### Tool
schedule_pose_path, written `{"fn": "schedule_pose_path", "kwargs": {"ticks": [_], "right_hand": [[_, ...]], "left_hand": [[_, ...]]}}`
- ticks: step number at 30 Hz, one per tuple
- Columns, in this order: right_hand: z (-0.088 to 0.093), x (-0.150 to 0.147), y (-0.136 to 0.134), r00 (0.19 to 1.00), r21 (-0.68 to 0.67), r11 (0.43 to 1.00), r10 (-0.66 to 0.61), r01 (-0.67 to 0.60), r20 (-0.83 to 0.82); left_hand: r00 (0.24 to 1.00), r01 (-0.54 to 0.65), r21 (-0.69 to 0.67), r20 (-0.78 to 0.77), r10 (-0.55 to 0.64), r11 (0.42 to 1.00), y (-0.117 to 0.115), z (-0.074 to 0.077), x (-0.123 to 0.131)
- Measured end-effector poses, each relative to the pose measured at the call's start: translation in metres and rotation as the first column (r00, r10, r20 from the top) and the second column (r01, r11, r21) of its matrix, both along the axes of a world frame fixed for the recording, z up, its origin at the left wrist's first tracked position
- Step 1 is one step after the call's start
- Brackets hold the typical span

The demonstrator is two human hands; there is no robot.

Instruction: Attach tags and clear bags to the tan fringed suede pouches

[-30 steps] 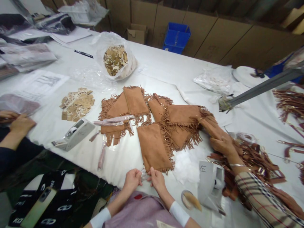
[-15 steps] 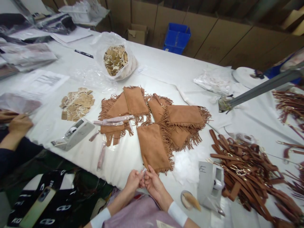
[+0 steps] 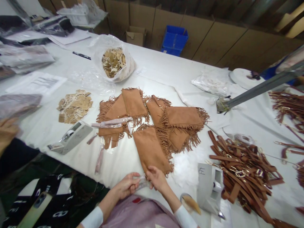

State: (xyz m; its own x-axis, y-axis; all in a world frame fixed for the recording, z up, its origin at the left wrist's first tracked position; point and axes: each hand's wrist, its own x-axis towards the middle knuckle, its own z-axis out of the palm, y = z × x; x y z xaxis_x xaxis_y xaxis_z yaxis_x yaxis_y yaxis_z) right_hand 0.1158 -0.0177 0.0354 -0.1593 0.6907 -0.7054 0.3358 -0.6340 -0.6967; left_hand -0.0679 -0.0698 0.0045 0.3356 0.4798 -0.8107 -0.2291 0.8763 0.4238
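At the table's near edge, a piece of clear plastic film stretches between my two hands. My left hand is closed, pinching its left end. With fingers curled, my right hand grips the other end and sits at the lower corner of a brown fringed suede pouch. That pouch lies flat, its fringe spread to the right. Beyond it are more fringed pouches, partly overlapping. A plastic-wrapped strap rests across one on the left.
Tape dispensers stand left and right. A heap of brown leather straps covers the right side. Cardboard tags lie left, with a bag of tags behind. A grey metal bar slants in; a co-worker's hand is far left.
My hands have moved apart, the left one leftward, and the clear plastic now shows stretched between them. The co-worker's hand has moved left. The view has shifted slightly.
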Motion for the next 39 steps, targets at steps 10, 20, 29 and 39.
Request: {"fn": "schedule_pose_path", "kwargs": {"ticks": [10, 20, 29, 39], "right_hand": [[-0.034, 0.025, 0.033, 0.787, 0.328, 0.896, 0.037, -0.299, 0.616], [-0.035, 0.028, -0.002, 0.987, 0.394, 0.910, 0.078, -0.130, 0.143], [-0.058, 0.057, -0.036, 0.950, 0.395, 0.916, -0.061, -0.069, 0.308], [-0.068, 0.062, -0.025, 0.921, 0.396, 0.917, -0.116, -0.045, 0.373]], "left_hand": [[0.762, 0.260, 0.383, -0.645, 0.055, 0.887, 0.048, 0.005, -0.009], [0.933, -0.235, 0.374, -0.172, 0.316, 0.897, 0.061, -0.003, 0.002], [0.810, -0.360, 0.560, -0.210, 0.548, 0.746, 0.136, 0.027, -0.118], [0.181, -0.391, 0.777, -0.460, 0.869, 0.493, 0.239, 0.040, -0.202]]}}
